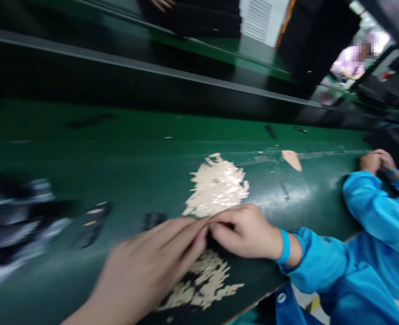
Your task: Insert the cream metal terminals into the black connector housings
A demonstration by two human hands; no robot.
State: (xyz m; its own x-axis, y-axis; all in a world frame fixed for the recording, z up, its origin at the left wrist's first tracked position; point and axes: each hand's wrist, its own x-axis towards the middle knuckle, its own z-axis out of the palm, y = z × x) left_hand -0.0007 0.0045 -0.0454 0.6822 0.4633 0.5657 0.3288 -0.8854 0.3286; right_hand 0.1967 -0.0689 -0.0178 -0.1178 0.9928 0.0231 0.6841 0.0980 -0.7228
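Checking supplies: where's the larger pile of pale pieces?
In the head view, the larger pile lies near the middle on the green surface, just beyond the right hand and left of the flat pinkish piece.

the left hand (148,257) reaches up and to the right from the lower edge, back uppermost, its fingers straight and close together, the thumb tucked below them. the right hand (248,230) comes in from the right, knuckles bent, index finger and thumb curving leftward with a small gap between. the fingertips of both hands seem to meet, though blur hides how firmly they press. the right wrist (294,253) lies nearly level.
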